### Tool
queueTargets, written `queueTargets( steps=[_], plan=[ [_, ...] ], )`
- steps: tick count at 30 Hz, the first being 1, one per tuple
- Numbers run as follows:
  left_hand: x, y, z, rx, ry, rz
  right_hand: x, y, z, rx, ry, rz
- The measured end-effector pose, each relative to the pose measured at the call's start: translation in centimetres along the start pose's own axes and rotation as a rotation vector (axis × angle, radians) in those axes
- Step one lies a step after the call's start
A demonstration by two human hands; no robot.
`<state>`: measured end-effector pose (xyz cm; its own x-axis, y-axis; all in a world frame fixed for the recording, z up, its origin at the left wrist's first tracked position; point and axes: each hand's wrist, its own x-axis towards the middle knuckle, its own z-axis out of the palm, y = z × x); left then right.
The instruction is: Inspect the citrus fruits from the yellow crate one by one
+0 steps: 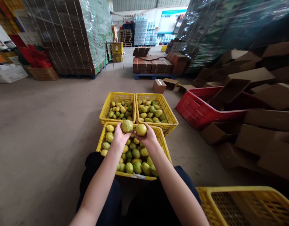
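My left hand [121,135] is closed round a greenish-yellow fruit [127,126]. Beside it my right hand [148,136] grips a yellower fruit [141,130]. Both hands are close together over the far part of the near yellow crate [99,142], which holds many green and yellow fruits [136,153]. Two more yellow crates stand just beyond, the back left crate [102,108] and the back right crate [172,114], each with similar fruits inside.
To the right, a red crate [191,108] stands among heaped cardboard boxes [266,138]. Another yellow crate [205,190] is at the lower right. Ahead are a small carton [159,86] and flattened cardboard on a blue pallet [146,76]. Wrapped stacks [64,34] rise behind.
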<state>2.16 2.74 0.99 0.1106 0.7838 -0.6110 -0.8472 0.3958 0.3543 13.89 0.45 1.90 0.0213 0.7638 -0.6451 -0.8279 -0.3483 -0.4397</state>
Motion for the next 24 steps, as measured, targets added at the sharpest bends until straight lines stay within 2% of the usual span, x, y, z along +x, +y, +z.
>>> queueTargets(
  steps=[5, 7, 9, 13, 16, 18, 21, 24],
  plan=[
    [-1.7, 0.1, 1.0, 0.026, 0.055, -0.008, -0.2, 0.0, 0.2, -0.024, 0.02, -0.045],
    [-2.0, 0.1, 1.0, 0.015, 0.056, -0.004, -0.2, 0.2, 0.3, -0.063, 0.024, -0.121],
    [-2.4, 0.1, 1.0, -0.016, -0.005, -0.001, -0.2, 0.5, 0.3, -0.157, 0.012, -0.311],
    [-3.3, -0.3, 1.1, -0.083, -0.208, -0.006, -0.3, 1.1, 0.1, -0.517, -0.027, -0.907],
    [-3.7, -1.0, 1.4, -0.088, -0.239, -0.014, -0.4, 1.2, 0.0, -0.754, -0.007, -1.21],
    [-3.8, -1.5, 1.6, -0.074, -0.28, -0.021, -0.4, 1.3, -0.2, -0.851, -0.003, -1.286],
    [-3.9, -1.9, 1.9, -0.056, -0.353, -0.028, -0.4, 1.5, -0.5, -1.002, -0.054, -1.321],
    [-3.8, -1.8, 1.8, -0.052, -0.355, 0.014, -0.7, 1.8, -0.7, -1.169, -0.231, -1.368]
  ],
)
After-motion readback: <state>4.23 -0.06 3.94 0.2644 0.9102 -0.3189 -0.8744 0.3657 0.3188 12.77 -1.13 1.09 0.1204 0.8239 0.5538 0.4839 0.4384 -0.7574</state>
